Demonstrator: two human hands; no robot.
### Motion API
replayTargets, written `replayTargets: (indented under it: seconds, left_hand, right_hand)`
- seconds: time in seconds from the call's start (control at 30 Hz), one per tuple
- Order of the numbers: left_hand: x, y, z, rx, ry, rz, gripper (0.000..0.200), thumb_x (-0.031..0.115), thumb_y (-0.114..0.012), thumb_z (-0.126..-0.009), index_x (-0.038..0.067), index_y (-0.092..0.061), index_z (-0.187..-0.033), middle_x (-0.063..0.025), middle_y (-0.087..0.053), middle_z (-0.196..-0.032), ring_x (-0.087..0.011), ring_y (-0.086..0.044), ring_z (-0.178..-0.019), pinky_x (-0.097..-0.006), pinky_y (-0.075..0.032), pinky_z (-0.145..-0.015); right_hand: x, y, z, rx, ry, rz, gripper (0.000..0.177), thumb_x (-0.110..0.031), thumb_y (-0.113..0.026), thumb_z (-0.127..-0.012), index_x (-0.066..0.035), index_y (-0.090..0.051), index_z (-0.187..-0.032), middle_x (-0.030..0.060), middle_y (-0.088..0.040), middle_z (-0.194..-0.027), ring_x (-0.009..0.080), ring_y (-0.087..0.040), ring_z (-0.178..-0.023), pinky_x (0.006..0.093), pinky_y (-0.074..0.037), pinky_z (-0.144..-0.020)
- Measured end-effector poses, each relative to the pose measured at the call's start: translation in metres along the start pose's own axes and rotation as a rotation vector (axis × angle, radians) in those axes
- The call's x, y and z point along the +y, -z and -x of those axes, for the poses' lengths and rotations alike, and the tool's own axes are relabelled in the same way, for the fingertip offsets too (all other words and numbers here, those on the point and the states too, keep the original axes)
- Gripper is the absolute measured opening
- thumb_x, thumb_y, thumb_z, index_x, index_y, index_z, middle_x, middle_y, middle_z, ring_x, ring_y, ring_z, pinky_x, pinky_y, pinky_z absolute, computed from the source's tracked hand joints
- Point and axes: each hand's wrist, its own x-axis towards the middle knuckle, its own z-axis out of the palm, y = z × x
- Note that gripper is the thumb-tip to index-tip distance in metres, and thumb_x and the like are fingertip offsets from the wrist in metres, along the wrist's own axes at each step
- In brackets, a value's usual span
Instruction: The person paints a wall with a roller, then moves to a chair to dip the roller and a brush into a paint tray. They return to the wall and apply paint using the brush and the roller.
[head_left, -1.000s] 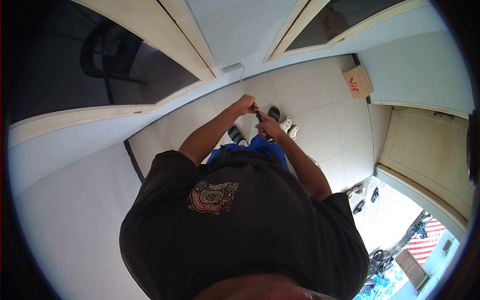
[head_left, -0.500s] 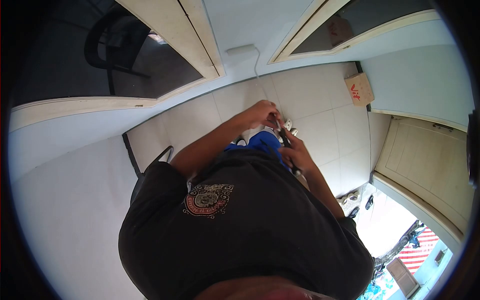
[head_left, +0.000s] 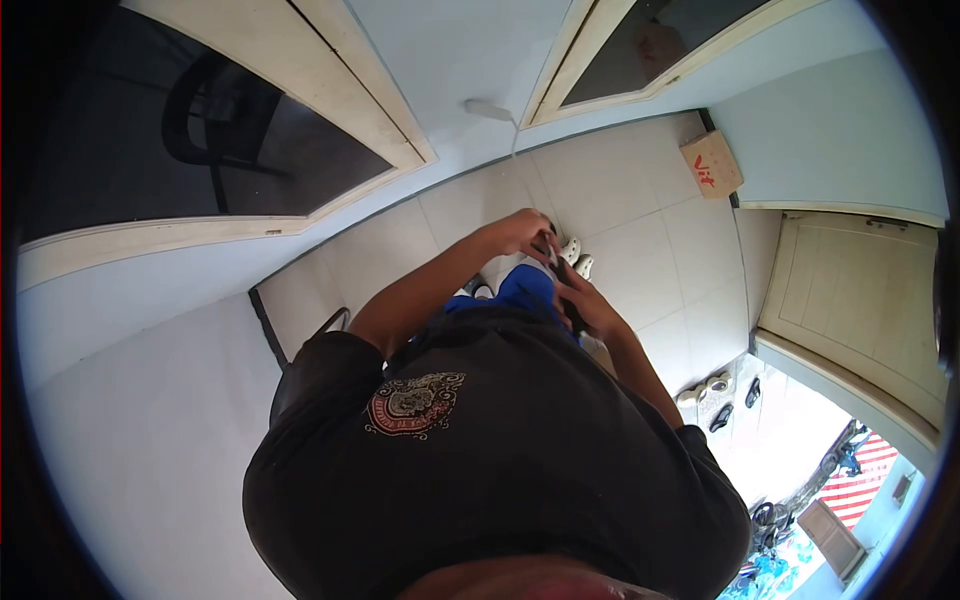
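Note:
In the head view, my left hand (head_left: 522, 234) is bent over in front of my lap, fingers pinched at the upper end of a slim dark object (head_left: 573, 316). A narrow whitish part shows by its fingertips. My right hand (head_left: 592, 308) is curled around the lower part of the same object, a little nearer my body. Fingers cover most of it, so its kind cannot be made out. Below the hands is blue cloth (head_left: 525, 286) over my legs. A pair of pale clogs (head_left: 577, 258) stands on the floor just past my hands.
A cardboard box (head_left: 712, 165) with red lettering stands by the far wall. A white power strip (head_left: 487, 108) with a cord is at the wall ahead. A wooden door (head_left: 850, 310) and a doorway with several pieces of footwear (head_left: 722, 415) are at right. A chair edge (head_left: 335, 320) shows at left.
The view has turned slightly. My hands have come closer together on the dark object, and less of it shows between them.

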Motion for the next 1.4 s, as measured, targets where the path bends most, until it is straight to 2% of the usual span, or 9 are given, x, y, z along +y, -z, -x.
replayTargets:
  seconds: [0.23, 0.5, 0.67, 0.77, 0.83, 0.93, 1.0, 1.07, 1.4]
  left_hand:
    - [0.058, -0.090, 0.016, -0.097, -0.139, 0.068, 0.014, 0.007, -0.042, -0.095, 0.005, -0.037, -0.107, -0.0119, -0.061, -0.092, -0.0327, -0.067, -0.099, -0.0465, -0.058, -0.082]
    - [0.097, -0.111, 0.001, -0.109, -0.211, 0.037, 0.012, 0.010, -0.042, -0.096, 0.003, -0.037, -0.105, -0.0131, -0.062, -0.090, -0.0303, -0.068, -0.097, -0.0451, -0.060, -0.074]
    - [0.063, -0.081, -0.050, -0.021, -0.114, -0.018, 0.011, 0.011, -0.046, -0.095, 0.008, -0.037, -0.100, -0.0112, -0.062, -0.087, -0.0302, -0.068, -0.098, -0.0446, -0.060, -0.073]
    - [0.057, -0.062, -0.059, 0.071, -0.133, 0.011, 0.013, 0.010, -0.047, -0.094, 0.011, -0.035, -0.098, -0.0078, -0.059, -0.082, -0.0295, -0.069, -0.088, -0.0437, -0.059, -0.070]
    - [0.065, -0.067, -0.055, 0.105, -0.164, 0.020, 0.014, 0.009, -0.045, -0.093, 0.013, -0.032, -0.096, -0.0049, -0.056, -0.078, -0.0289, -0.069, -0.079, -0.0444, -0.058, -0.070]
    - [0.071, -0.077, -0.048, 0.074, -0.207, 0.121, 0.012, 0.007, -0.041, -0.093, 0.011, -0.031, -0.096, -0.0070, -0.055, -0.079, -0.0281, -0.069, -0.075, -0.0410, -0.058, -0.066]
    - [0.074, -0.080, -0.044, 0.069, -0.209, 0.114, 0.012, 0.007, -0.041, -0.092, 0.012, -0.030, -0.096, -0.0067, -0.055, -0.079, -0.0277, -0.068, -0.075, -0.0407, -0.057, -0.066]
    - [0.075, -0.083, -0.042, 0.057, -0.207, 0.108, 0.013, 0.006, -0.040, -0.092, 0.013, -0.030, -0.096, -0.0064, -0.054, -0.079, -0.0273, -0.068, -0.074, -0.0404, -0.057, -0.066]
    - [0.085, -0.103, -0.016, 0.036, -0.304, 0.157, 0.011, 0.006, -0.038, -0.093, 0.012, -0.030, -0.097, -0.0071, -0.054, -0.080, -0.0297, -0.068, -0.075, -0.0433, -0.058, -0.070]
  right_hand:
    - [-0.048, 0.017, 0.088, 0.145, 0.217, 0.252, 0.067, -0.001, -0.052, -0.093, -0.010, -0.023, -0.153, -0.0038, -0.039, -0.055, 0.0068, -0.037, -0.040, 0.0223, -0.032, -0.040]
    - [-0.092, 0.056, 0.093, 0.198, 0.214, 0.446, 0.067, 0.004, -0.054, -0.089, -0.011, -0.033, -0.150, -0.0037, -0.045, -0.059, 0.0046, -0.041, -0.043, 0.0216, -0.033, -0.041]
    - [-0.034, 0.103, 0.029, 0.251, 0.193, 0.573, 0.066, 0.001, -0.056, -0.084, -0.011, -0.040, -0.147, 0.0006, -0.056, -0.075, 0.0061, -0.047, -0.058, 0.0230, -0.040, -0.053]
    - [0.006, 0.113, -0.004, 0.258, 0.408, 0.591, 0.065, -0.002, -0.059, -0.087, -0.013, -0.039, -0.147, -0.0036, -0.047, -0.064, 0.0056, -0.042, -0.051, 0.0247, -0.034, -0.045]
    - [-0.012, 0.100, 0.013, 0.280, 0.292, 0.664, 0.065, -0.004, -0.059, -0.087, -0.009, -0.037, -0.148, 0.0144, -0.060, -0.123, 0.0153, -0.061, -0.090, 0.0301, -0.049, -0.084]
    - [-0.051, 0.083, 0.052, 0.186, 0.209, 0.446, 0.065, -0.007, -0.060, -0.090, -0.010, -0.034, -0.150, 0.0165, -0.056, -0.132, 0.0177, -0.060, -0.101, 0.0318, -0.047, -0.092]
    - [-0.046, 0.090, 0.053, 0.190, 0.275, 0.526, 0.065, -0.010, -0.060, -0.093, -0.012, -0.031, -0.151, 0.0141, -0.064, -0.112, 0.0148, -0.062, -0.082, 0.0291, -0.051, -0.077]
    - [-0.053, 0.088, 0.066, 0.071, 0.174, 0.162, 0.064, -0.007, -0.055, -0.096, -0.015, -0.028, -0.153, -0.0034, -0.044, -0.058, 0.0056, -0.041, -0.046, 0.0229, -0.035, -0.043]
    - [-0.066, 0.073, 0.092, 0.122, 0.216, 0.268, 0.054, -0.009, -0.053, -0.098, -0.014, -0.037, -0.149, -0.0052, -0.050, -0.068, 0.0024, -0.039, -0.051, 0.0213, -0.033, -0.046]
